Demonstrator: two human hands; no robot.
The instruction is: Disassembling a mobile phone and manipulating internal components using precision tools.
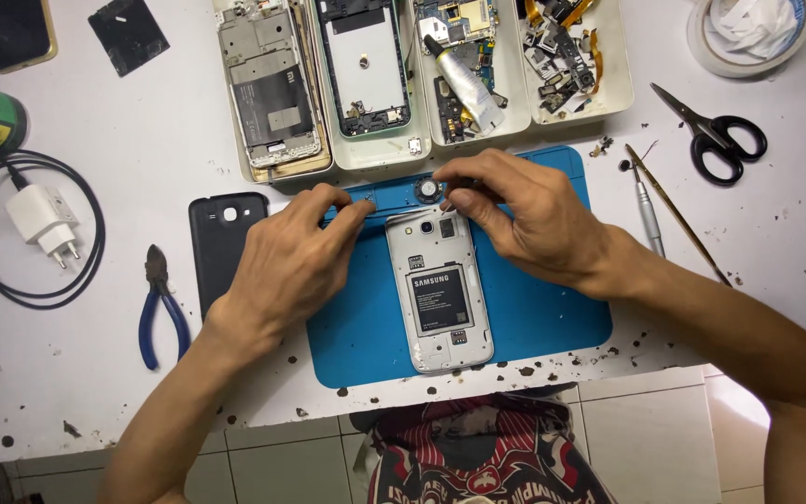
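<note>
Both hands are over the blue mat (534, 317), and the white phone (438, 289) lies face down in the middle of it, back cover off, battery showing, its top end pointing away from the person. The left hand (291, 261) sits at the phone's upper left corner, fingers curled and drawn close together, fingertips down on the mat just beside the phone's edge; whether it pinches anything I cannot tell. The right hand (524, 215) comes in from the other side, thumb and forefinger narrowed to a pinch at the phone's top right corner, just beside a small round part (428, 190) lying on the mat above the phone. Left of the mat, the dark back cover (221, 233) lies flat, with blue-handled pliers (160, 313) beyond it. Behind the mat, white trays (608, 84) hold stripped phone parts. Scissors (715, 140) lie well apart to the right
</note>
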